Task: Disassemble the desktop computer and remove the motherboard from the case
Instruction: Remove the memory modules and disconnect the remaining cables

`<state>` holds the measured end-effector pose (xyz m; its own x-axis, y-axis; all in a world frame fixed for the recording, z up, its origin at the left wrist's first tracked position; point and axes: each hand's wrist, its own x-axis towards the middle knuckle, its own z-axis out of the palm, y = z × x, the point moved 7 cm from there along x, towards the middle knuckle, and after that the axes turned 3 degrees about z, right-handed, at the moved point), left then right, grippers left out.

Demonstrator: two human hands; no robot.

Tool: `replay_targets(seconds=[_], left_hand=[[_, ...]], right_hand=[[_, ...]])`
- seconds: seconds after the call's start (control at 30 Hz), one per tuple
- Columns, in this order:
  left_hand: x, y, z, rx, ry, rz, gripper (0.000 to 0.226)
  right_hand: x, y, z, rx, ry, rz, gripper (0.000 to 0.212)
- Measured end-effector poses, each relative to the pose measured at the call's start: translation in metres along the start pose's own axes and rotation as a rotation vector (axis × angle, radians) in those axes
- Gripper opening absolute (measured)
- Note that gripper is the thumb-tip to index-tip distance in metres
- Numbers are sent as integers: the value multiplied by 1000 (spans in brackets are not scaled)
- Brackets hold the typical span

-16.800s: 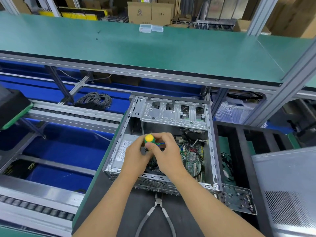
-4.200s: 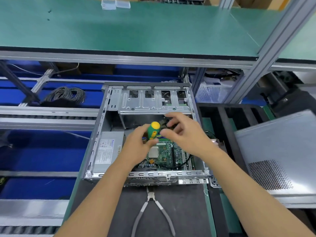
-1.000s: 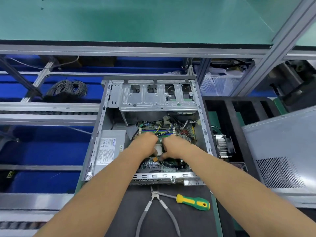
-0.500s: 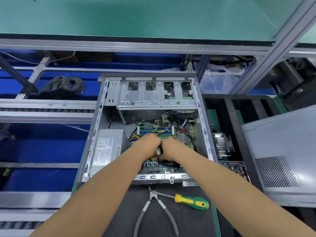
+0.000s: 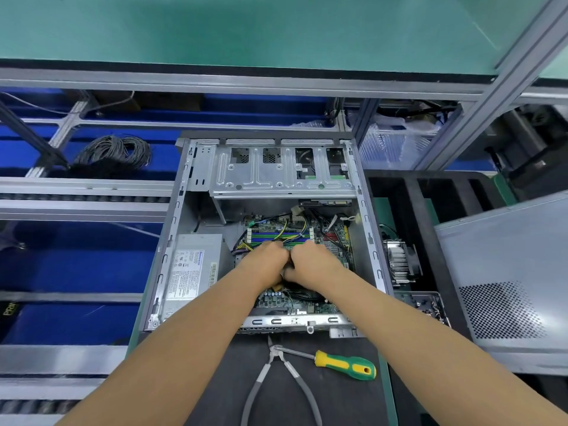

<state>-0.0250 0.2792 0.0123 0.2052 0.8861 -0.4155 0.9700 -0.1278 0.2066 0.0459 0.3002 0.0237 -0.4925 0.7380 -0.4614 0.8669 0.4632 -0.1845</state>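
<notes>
case (image 5: 172, 241) holds motherboard (image 5: 335, 241), power supply (image 5: 193, 265), both hands.

Single head view, steeply downward, close over open case (image 5: 181, 241)

Green shelf (image 5: 246, 29) overhead on grey aluminium framing (image 5: 519, 75); blue bins (image 5: 76, 259) and roller rails (image 5: 83, 195) at left, coiled cable (image 5: 112, 152) among them; dark mat on the tabletop (image 5: 215, 395) below.

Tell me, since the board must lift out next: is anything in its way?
Yes. Cables cross the motherboard's far end, and the drive cage overhangs beyond it. Both hands, left and right, sit on it.
</notes>
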Motion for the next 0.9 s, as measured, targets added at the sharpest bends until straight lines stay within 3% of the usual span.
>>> replay_targets(seconds=[0.17, 0.6, 0.9], left_hand=[[0, -7, 2, -12, 29, -47, 38], [2, -10, 7, 30, 43, -16, 49], [4, -5, 8, 85, 25, 20, 46]], right_hand=[[3, -1, -19, -51, 147, -43, 18], [20, 7, -20, -35, 184, -134, 9], [22, 12, -18, 86, 115, -92, 18]])
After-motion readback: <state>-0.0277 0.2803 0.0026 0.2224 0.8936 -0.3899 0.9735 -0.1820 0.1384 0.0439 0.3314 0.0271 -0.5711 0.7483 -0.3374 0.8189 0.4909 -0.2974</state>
